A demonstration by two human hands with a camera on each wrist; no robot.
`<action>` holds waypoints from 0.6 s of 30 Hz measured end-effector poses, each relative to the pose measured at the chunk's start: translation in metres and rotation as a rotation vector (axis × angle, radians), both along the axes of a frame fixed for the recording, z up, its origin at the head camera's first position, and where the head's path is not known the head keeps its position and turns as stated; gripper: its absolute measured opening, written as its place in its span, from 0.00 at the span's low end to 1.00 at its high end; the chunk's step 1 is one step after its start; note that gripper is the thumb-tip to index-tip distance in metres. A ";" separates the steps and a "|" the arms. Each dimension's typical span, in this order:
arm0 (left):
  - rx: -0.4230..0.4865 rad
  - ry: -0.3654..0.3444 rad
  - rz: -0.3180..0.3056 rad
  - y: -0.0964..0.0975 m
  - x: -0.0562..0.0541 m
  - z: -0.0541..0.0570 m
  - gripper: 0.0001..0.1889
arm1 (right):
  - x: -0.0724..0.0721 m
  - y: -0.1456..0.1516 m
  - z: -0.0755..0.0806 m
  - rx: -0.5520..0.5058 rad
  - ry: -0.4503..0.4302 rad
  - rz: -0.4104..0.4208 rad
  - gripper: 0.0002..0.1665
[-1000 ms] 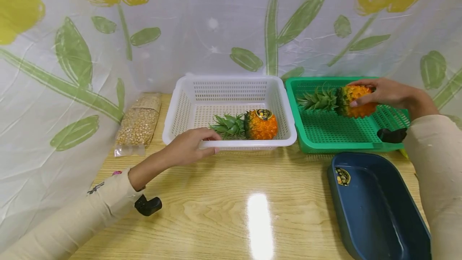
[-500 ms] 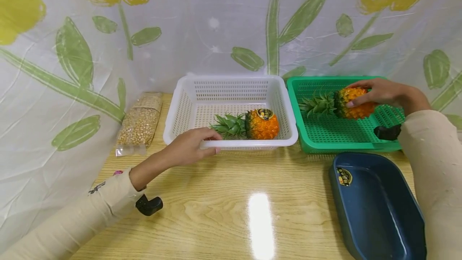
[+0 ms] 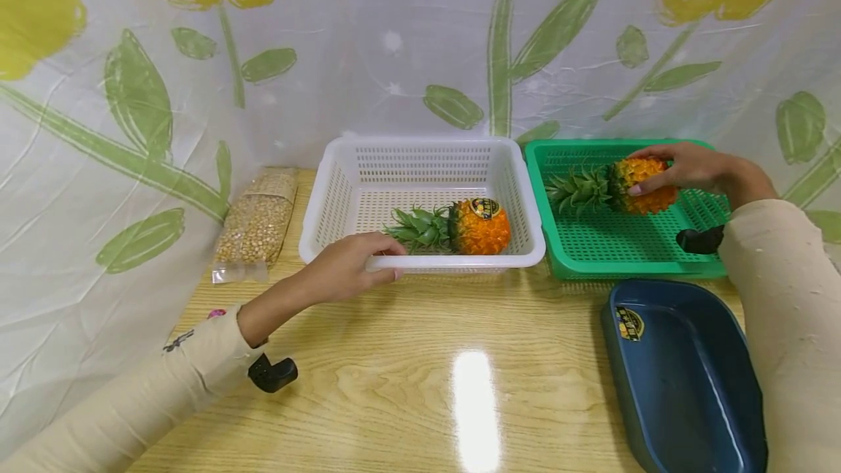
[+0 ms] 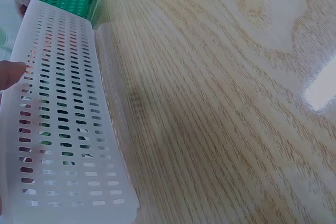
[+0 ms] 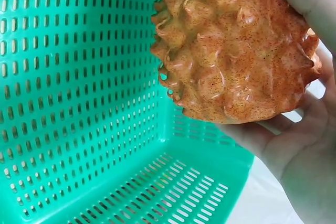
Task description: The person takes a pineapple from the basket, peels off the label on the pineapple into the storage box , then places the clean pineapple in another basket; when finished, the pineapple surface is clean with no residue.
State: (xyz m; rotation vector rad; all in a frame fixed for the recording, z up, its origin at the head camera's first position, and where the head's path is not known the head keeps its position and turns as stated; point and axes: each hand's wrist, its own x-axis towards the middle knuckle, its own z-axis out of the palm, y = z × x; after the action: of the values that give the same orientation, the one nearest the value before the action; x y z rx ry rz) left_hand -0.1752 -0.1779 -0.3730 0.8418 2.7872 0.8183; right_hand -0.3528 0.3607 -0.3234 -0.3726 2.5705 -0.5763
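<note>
My left hand (image 3: pixel 348 268) grips the front rim of a white plastic basket (image 3: pixel 460 262), fingers over the inner side and thumb outside. Inside it, a small orange pineapple (image 3: pixel 485 228) with a black-and-gold sticker lies on its side, leafy crown to the left. At the right, my right hand (image 3: pixel 699 168) holds a second pineapple (image 3: pixel 627 181) by its spiky body over a green basket (image 3: pixel 591 266). The right wrist view shows thumb and fingers around opposite sides of this pineapple (image 5: pixel 236 56), close over the slotted green basket (image 5: pixel 68 87).
A dark blue tub (image 3: pixel 683 363) with a gold sticker stands in front of the green basket. Left of the white basket leans a clear bag of yellow kernels (image 3: pixel 252 228). A flower-patterned curtain (image 3: pixel 394 57) hangs behind the wooden table (image 3: pixel 368 385).
The right hand has shifted slightly left with the pineapple, still over the green basket. The left hand keeps its hold on the white basket's rim.
</note>
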 end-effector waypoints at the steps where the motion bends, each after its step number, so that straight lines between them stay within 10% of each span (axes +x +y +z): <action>1: 0.001 -0.001 0.002 0.000 0.000 0.000 0.12 | 0.000 0.000 0.000 0.003 0.002 0.002 0.49; 18: -0.019 0.011 0.011 0.000 -0.002 -0.003 0.12 | -0.002 0.006 -0.003 0.058 -0.044 0.024 0.51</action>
State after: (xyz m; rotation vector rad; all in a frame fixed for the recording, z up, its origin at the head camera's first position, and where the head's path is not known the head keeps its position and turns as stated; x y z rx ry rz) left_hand -0.1770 -0.1779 -0.3762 0.8308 2.8076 0.7900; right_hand -0.3546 0.3672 -0.3259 -0.3665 2.5313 -0.4950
